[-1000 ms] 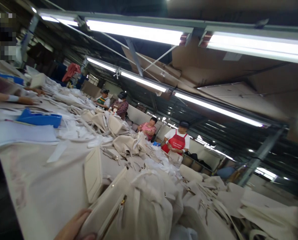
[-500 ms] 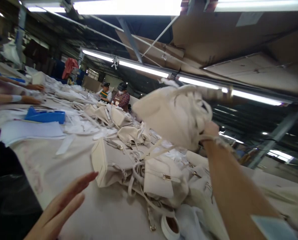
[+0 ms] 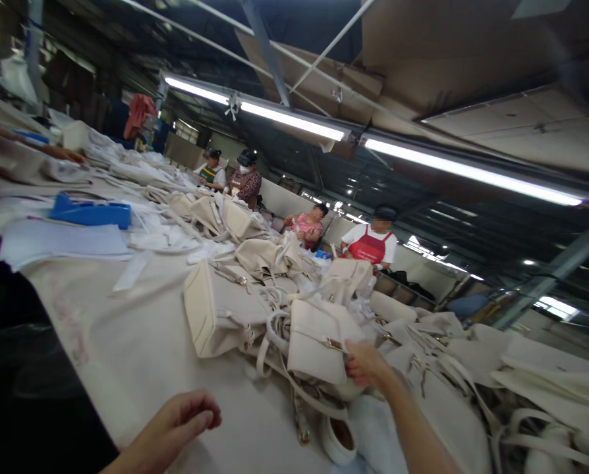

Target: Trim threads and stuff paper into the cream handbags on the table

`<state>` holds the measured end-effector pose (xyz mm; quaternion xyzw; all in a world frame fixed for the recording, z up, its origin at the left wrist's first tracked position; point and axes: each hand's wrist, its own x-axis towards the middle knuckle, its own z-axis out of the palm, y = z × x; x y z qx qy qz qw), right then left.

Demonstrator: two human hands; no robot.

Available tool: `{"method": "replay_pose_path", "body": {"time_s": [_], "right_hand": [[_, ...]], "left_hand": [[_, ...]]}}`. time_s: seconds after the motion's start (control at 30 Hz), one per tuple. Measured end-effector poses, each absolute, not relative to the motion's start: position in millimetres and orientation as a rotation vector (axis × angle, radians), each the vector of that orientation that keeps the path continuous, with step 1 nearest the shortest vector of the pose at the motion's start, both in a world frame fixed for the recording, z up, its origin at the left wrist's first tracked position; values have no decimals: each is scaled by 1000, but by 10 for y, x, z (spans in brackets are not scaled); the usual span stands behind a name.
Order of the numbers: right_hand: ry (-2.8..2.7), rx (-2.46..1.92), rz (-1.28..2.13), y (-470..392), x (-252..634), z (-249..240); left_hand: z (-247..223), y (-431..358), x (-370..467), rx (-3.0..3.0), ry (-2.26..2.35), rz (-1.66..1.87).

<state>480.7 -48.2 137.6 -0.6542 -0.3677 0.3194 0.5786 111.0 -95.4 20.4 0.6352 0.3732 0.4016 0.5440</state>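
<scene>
My right hand (image 3: 368, 365) is at the front of a cream bag (image 3: 314, 336), its fingers closed at the edge of the flap beside the metal buckle (image 3: 333, 343). This bag lies on the table among tangled straps. To its left another cream bag (image 3: 230, 309) rests on its side, with a light base panel facing left. My left hand (image 3: 186, 418) hovers over the near table, fingers loosely curled, thumb apart, holding nothing. Below the bags a strap with a buckle (image 3: 302, 431) hangs down next to a white roll of tape (image 3: 338, 440).
More cream bags (image 3: 240, 220) and white wrapping cover the far table. A blue tape dispenser (image 3: 89, 212) and white sheets (image 3: 62, 242) lie left. At the left edge are another person's hands (image 3: 62, 155). Several people, one in a red apron (image 3: 368, 247), are beyond the table.
The bag lifted in my right hand is out of it. That hand has come down to the buckled bag on the table. My left hand has moved slightly right, its fingers now curled.
</scene>
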Motion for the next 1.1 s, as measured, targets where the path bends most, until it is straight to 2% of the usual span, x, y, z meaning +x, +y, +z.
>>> {"method": "replay_pose_path", "body": {"time_s": [0.17, 0.33, 0.47, 0.67, 0.83, 0.9, 1.0, 1.1], "right_hand": [[-812, -1423, 1011, -502, 4703, 994], [-875, -1178, 1010, -576, 4498, 1184], [-881, -977, 951, -618, 3978, 1258], [-721, -829, 914, -863, 3059, 830], [-777, -906, 977, -1074, 2875, 617], [-988, -1112, 865, -1177, 3006, 545], [-1353, -1508, 427, -1409, 3352, 290], [-1408, -1753, 141, -1640, 3763, -129]], "left_hand": [[94, -957, 1217, 1491, 914, 898], [51, -902, 1259, 1476, 922, 925], [177, -953, 1372, 1436, 787, 855], [409, -983, 1735, 1013, 324, 786], [535, -705, 1945, 627, 460, 935], [578, -602, 2019, 602, 553, 1008], [656, -497, 2161, 652, 586, 1080], [825, -443, 2339, 743, 542, 1109]]}}
